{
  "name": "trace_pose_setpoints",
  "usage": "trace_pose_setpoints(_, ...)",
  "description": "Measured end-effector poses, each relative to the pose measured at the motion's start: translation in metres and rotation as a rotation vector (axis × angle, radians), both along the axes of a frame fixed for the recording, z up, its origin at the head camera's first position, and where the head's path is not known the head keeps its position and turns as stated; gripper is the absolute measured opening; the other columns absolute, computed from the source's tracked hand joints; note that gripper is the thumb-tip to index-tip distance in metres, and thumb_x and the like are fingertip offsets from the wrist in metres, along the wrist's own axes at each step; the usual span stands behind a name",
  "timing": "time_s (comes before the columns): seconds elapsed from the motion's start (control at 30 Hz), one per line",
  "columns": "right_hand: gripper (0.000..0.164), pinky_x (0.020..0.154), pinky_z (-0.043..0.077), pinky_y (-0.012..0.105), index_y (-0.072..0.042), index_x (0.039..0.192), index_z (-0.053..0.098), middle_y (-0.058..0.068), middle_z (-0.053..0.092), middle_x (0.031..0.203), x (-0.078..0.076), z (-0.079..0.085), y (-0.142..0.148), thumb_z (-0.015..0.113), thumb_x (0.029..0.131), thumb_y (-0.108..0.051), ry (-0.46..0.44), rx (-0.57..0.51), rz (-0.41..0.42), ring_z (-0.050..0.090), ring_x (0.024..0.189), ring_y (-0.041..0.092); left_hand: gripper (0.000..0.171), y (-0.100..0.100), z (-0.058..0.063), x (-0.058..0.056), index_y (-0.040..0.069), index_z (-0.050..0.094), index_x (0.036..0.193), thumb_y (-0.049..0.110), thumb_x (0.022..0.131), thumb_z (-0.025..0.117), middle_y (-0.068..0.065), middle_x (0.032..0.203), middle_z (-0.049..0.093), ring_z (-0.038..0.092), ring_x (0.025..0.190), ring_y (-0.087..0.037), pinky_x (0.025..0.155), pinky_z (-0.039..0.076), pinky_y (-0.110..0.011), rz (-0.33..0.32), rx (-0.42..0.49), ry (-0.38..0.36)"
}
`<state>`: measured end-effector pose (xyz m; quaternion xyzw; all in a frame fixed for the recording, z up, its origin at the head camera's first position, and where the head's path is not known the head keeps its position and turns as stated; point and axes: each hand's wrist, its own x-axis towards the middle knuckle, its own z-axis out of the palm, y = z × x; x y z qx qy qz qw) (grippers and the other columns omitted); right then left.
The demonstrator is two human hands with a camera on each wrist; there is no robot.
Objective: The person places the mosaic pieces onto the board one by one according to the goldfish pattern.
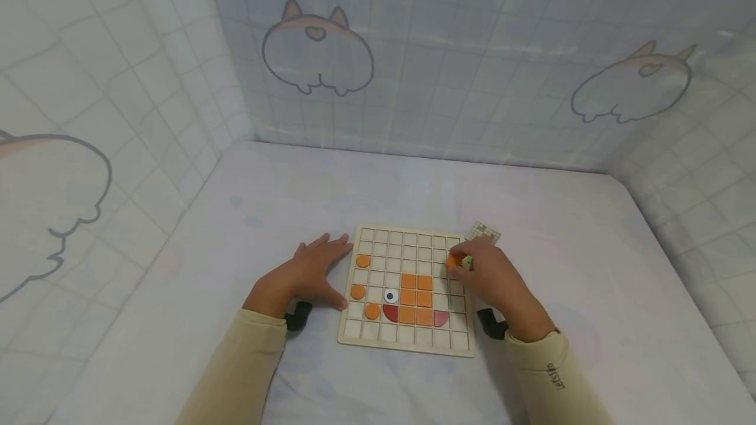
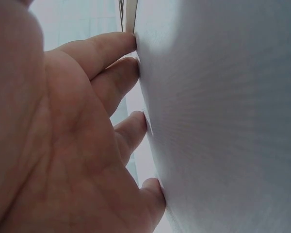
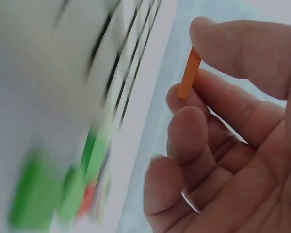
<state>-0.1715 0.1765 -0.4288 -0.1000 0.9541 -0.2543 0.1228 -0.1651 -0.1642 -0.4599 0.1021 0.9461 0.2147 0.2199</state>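
A wooden grid board (image 1: 386, 334) lies flat on the table. Orange square tiles (image 1: 407, 297) form a block on it, with a white eye disc (image 1: 391, 296), a red piece (image 1: 390, 313) and a pinkish-red piece (image 1: 441, 319) around them. Three orange discs (image 1: 363, 261) sit in cells on the left. Between thumb and fingertip, my right hand (image 1: 493, 277) pinches a thin orange disc (image 3: 188, 75) over the board's right side. My left hand (image 1: 310, 274) rests spread at the board's left edge, its fingertips (image 2: 130, 41) down on the tabletop.
A small pattern card (image 1: 485, 231) lies by the board's upper right corner, partly behind my right hand. Blurred green pieces (image 3: 34, 189) and a red piece (image 3: 86, 199) show low in the right wrist view. Pale patterned curtains (image 1: 437, 71) surround the white table (image 1: 295, 195).
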Motion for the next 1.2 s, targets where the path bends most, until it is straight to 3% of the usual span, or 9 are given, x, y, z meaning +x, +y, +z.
trace_pose_setpoints(0.17,0.030,0.094,0.055,0.041,-0.013,0.119,0.074,0.002,0.068,0.118,0.004,-0.008,-0.042,0.076,0.092,-0.025,0.009,0.040,0.153,0.062,0.101,0.020,0.113,0.001,0.000,-0.001,0.021,0.035,0.160,0.042,0.065,0.094,0.001,0.170,0.024,0.007,0.159,-0.032,0.126,0.004,-0.063,0.006,0.010,-0.004)
trace_pose_setpoints(0.37,0.028,0.094,0.054,0.039,-0.015,0.116,0.076,-0.001,0.066,0.112,0.003,-0.015,-0.072,0.077,0.090,-0.026,-0.015,0.055,0.234,0.059,0.097,0.016,0.113,0.004,-0.001,-0.001,0.021,0.035,0.160,0.041,0.065,0.094,0.001,0.170,0.023,0.007,0.160,-0.032,0.126,0.003,-0.063,0.010,0.009,-0.014)
trace_pose_setpoints(0.6,0.030,0.091,0.054,0.036,-0.016,0.118,0.076,-0.001,0.065,0.110,0.003,-0.015,-0.084,0.078,0.089,-0.027,-0.057,0.079,0.205,0.056,0.093,0.016,0.112,0.008,-0.002,-0.002,0.023,0.035,0.160,0.043,0.066,0.094,0.003,0.170,0.023,0.006,0.160,-0.031,0.126,0.003,-0.062,-0.003,0.013,-0.014)
trace_pose_setpoints(1.0,0.030,0.077,0.049,0.030,-0.020,0.122,0.076,-0.003,0.063,0.109,0.009,-0.012,-0.081,0.074,0.093,-0.027,-0.031,0.121,0.234,0.053,0.086,0.016,0.114,0.010,-0.001,-0.001,0.024,0.034,0.160,0.044,0.065,0.094,0.003,0.170,0.022,0.005,0.160,-0.030,0.127,0.003,-0.062,-0.007,0.001,-0.013)
trace_pose_setpoints(1.2,0.034,0.090,0.056,0.037,-0.019,0.128,0.071,0.000,0.067,0.121,0.003,-0.014,-0.056,0.062,0.096,-0.017,0.041,0.156,0.187,0.062,0.102,0.016,0.114,0.010,0.001,0.000,0.020,0.035,0.160,0.040,0.065,0.095,0.001,0.170,0.024,0.007,0.159,-0.032,0.126,0.003,-0.062,-0.004,0.035,-0.006)
